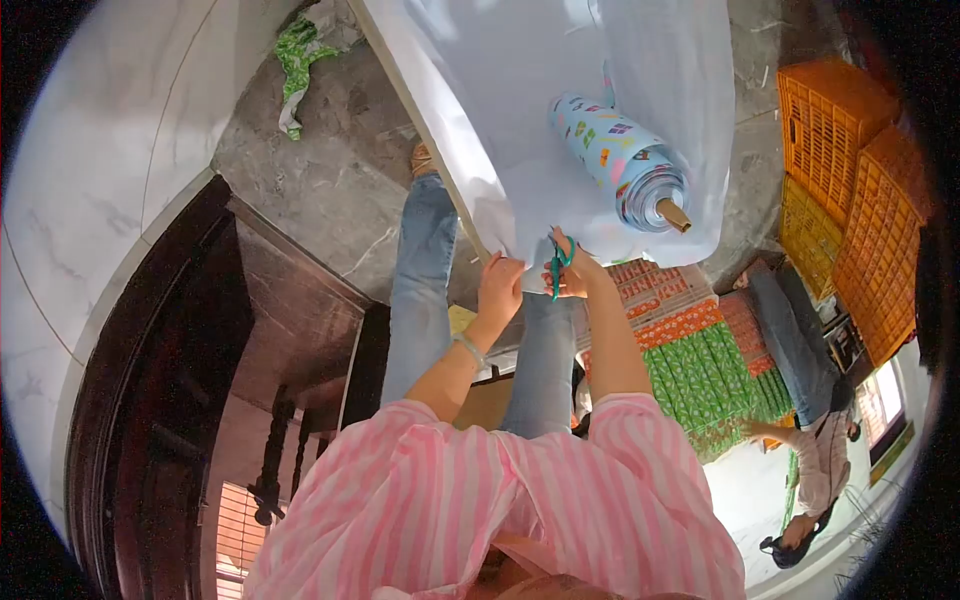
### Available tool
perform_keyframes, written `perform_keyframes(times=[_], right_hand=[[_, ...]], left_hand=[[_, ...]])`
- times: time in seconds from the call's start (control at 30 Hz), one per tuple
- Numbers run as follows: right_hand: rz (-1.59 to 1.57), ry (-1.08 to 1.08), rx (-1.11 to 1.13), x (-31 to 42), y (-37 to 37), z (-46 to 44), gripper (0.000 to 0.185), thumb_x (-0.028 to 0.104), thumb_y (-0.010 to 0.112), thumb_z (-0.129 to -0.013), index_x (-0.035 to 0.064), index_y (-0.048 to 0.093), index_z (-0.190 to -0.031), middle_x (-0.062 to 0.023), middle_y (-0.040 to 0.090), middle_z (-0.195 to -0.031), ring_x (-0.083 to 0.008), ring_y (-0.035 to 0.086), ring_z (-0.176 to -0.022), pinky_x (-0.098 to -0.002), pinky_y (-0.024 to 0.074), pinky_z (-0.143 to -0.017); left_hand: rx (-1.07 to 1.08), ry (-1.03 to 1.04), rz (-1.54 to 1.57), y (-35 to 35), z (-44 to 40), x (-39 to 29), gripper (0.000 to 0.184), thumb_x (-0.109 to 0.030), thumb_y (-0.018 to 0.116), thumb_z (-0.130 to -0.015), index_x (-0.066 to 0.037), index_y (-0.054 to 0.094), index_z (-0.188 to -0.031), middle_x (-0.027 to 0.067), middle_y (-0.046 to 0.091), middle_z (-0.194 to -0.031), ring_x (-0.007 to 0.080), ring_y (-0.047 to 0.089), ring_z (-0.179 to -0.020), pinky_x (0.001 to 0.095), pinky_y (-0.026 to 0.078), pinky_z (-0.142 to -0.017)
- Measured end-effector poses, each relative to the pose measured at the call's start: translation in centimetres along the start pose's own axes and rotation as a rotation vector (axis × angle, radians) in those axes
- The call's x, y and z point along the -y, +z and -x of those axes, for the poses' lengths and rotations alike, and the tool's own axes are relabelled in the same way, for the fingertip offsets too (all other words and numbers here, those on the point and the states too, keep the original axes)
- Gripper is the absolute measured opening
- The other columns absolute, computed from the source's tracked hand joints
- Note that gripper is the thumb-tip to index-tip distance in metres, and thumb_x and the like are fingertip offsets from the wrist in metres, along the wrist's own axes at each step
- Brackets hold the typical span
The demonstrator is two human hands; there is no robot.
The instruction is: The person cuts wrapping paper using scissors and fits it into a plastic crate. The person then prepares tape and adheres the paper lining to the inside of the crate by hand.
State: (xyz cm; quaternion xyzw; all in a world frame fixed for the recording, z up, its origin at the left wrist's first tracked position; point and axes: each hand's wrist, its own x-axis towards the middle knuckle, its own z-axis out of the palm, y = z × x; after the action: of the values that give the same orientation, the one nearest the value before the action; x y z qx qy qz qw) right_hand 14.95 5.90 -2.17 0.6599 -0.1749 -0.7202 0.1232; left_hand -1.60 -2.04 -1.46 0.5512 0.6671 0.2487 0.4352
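There are two hands of the person: one left hand (501, 290) and one right hand (575, 277). I count one pair of scissors (556, 272), one patterned roll (610, 145), one cardboard core (675, 215) and one white sheet (470, 60). There are also one bracelet (468, 349), one co-worker (824, 455), and at least three crates (875, 250). The green bundles (690, 370) are several; their exact number I cannot tell.

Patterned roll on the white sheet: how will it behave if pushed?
Likely to roll sideways: the patterned roll is cylindrical, lying on its side. Probably fairly heavy, given many layers wound around its tube. May drag the white sheet, which shows creases.
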Motion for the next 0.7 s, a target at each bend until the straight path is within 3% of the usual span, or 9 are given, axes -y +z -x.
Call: perform_keyframes(times=[0.17, 0.37, 0.63, 0.7], right_hand=[[0.070, 0.098, -0.014, 0.2, -0.1, -4.3, 0.083, 0.076, 0.052, -0.067, -0.0024, 0.050, -0.092, -0.0103, 0.052, -0.070, -0.0209, 0.055, -0.058, -0.0409, 0.0533, -0.056], [0.111, -0.002, -0.072, 1.5, -0.8, -7.8, 0.082, 0.077, 0.050, -0.068, -0.0011, 0.051, -0.094, -0.0101, 0.053, -0.071, -0.0210, 0.054, -0.057, -0.0400, 0.0527, -0.055], [0.363, -0.065, -0.203, 1.9, -1.7, -7.9, 0.079, 0.076, 0.048, -0.070, 0.0036, 0.054, -0.100, -0.0104, 0.056, -0.077, -0.0221, 0.055, -0.058, -0.0392, 0.0514, -0.054], [0.293, -0.027, -0.104, 2.2, -2.3, -7.5, 0.079, 0.076, 0.048, -0.071, 0.0030, 0.055, -0.100, -0.0106, 0.056, -0.077, -0.0223, 0.056, -0.059, -0.0393, 0.0510, -0.054]], left_hand=[[0.198, 0.125, -0.121, -0.9, -0.4, -0.7, 0.030, 0.005, 0.056, -0.070, -0.010, 0.060, -0.096, 0.0047, 0.060, -0.088, 0.0225, 0.057, -0.089, 0.0457, 0.039, -0.094], [0.330, 0.262, -0.222, -0.9, -1.6, -1.6, 0.033, 0.000, 0.058, -0.067, -0.010, 0.058, -0.099, 0.0020, 0.061, -0.089, 0.0207, 0.057, -0.087, 0.0428, 0.035, -0.098], [0.331, 0.305, -0.250, -0.6, -1.7, -2.2, 0.030, -0.004, 0.058, -0.070, -0.009, 0.059, -0.099, 0.0019, 0.061, -0.090, 0.0201, 0.057, -0.087, 0.0429, 0.035, -0.098], [0.325, 0.301, -0.258, -0.5, -1.8, -2.4, 0.028, -0.005, 0.058, -0.070, -0.009, 0.059, -0.098, 0.0023, 0.061, -0.090, 0.0203, 0.057, -0.087, 0.0432, 0.035, -0.098]])
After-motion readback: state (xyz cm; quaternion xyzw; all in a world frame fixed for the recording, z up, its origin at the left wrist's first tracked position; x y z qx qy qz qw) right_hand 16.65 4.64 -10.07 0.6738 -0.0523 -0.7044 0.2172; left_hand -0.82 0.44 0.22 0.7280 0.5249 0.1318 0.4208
